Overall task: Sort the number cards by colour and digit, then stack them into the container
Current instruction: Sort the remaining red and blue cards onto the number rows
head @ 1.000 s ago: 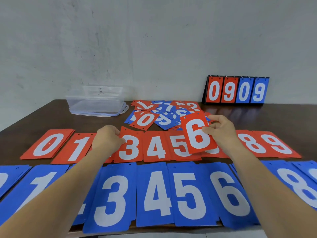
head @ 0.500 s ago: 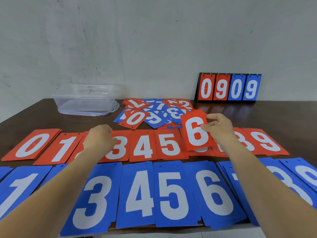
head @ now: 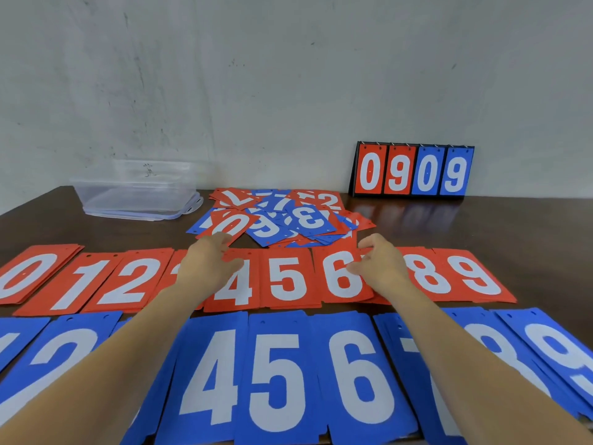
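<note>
Red 6 card (head: 337, 284) flat, matte, rectangular | right grip (head: 382, 268) slack, thumb on it | left grip (head: 208, 264) open, empty

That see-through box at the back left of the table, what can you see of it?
The container is a clear, rectangular plastic tub, open-topped and seemingly empty. It stands upright on what looks like its own clear lid, whose tabbed edge juts out to the right, on the dark table. Nothing else touches it.

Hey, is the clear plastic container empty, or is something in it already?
Empty: the container is see-through, and nothing coloured shows inside its walls.
</note>
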Tool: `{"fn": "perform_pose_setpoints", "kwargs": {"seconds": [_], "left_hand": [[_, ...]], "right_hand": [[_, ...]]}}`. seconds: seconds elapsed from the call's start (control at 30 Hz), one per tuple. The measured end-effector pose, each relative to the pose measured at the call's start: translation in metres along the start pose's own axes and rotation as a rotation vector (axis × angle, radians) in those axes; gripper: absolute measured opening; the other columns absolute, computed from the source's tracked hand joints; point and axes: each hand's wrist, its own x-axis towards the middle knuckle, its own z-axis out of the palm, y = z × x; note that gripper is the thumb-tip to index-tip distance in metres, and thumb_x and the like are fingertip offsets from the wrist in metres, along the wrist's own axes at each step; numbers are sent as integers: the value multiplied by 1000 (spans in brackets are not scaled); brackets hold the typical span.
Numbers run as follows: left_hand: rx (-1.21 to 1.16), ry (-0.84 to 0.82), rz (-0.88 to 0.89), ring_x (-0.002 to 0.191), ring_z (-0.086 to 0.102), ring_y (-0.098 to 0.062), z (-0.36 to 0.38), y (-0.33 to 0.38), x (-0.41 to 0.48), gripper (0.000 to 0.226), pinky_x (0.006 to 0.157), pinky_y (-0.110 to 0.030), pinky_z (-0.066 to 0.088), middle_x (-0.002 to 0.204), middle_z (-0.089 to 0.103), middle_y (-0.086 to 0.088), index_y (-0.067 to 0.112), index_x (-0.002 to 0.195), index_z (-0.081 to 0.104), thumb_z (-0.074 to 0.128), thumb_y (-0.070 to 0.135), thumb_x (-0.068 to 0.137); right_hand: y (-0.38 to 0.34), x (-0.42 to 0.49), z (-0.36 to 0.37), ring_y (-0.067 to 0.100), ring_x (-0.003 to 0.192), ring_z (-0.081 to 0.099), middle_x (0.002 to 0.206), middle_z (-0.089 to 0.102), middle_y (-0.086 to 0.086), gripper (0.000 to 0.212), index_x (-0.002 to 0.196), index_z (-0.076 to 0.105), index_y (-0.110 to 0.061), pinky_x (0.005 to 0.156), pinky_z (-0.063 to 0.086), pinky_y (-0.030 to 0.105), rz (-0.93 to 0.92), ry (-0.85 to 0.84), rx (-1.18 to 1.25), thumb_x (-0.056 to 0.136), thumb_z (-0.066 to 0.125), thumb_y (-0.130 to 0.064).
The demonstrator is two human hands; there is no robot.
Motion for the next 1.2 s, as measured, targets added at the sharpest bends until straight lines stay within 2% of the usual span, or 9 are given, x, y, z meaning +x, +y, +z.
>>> {"fn": "perform_pose_setpoints", "kwargs": {"seconds": [0.13,0.27,0.33,0.5,0.6,0.7,0.9,1.07,1.2], "left_hand": [[-12,-5,5,117,58,-22,8,9,-2,64,90,-33,51,136,56,-7,16,143,43,72,24,86],[-17,4,4,115,59,-20,12,19,-1,63,86,-31,52,137,55,-6,17,143,43,71,24,86],[-20,15,6,109,60,-19,13,24,2,63,81,-29,52,136,55,-6,18,143,43,71,23,87],[-41,37,8,117,56,-18,16,33,14,59,93,-31,48,133,57,-4,17,140,46,70,23,87],[-26,37,-7,119,55,-18,14,29,25,57,92,-31,47,134,57,-3,18,138,48,70,25,86],[1,74,-32,118,56,-18,6,14,43,56,95,-33,48,134,58,-2,17,136,52,71,29,85],[152,55,-201,119,56,-24,-11,-22,93,70,96,-37,49,135,56,-6,14,138,48,70,49,82],[372,-84,-242,129,44,-27,-1,-33,119,100,104,-44,41,139,48,-6,17,141,39,62,79,67],[466,-124,-221,132,40,-28,3,-32,129,98,106,-45,35,141,46,-7,19,140,42,60,82,66]], "right_hand": [[3,4,0,12,89,52,119,61,-1,47,121,48,-25,55,39,21,-48,-22,-216,83,74,-33],[2,13,-4,15,102,59,119,61,-1,42,121,53,-24,66,45,24,-89,-21,-198,85,72,-34],[0,20,-6,14,97,60,115,63,-1,38,118,55,-24,66,49,25,-119,-9,-181,85,71,-33],[-13,40,0,12,97,59,113,64,-2,35,116,57,-23,67,51,27,-190,17,-100,86,70,-35],[-23,53,10,17,106,60,117,63,-1,35,118,59,-21,76,55,34,-199,12,-72,87,68,-35],[-35,69,21,18,105,60,118,64,0,34,118,60,-21,84,55,39,-186,28,-67,88,66,-36],[-58,97,47,22,109,57,123,61,5,55,127,54,-15,78,48,33,-130,25,-176,87,63,-51],[-67,113,69,31,133,36,144,42,12,91,142,36,-11,104,37,42,-34,-20,-352,77,61,-70],[-65,120,78,33,137,32,147,36,14,94,145,30,-11,108,31,44,30,-41,-401,78,62,-67]]}}
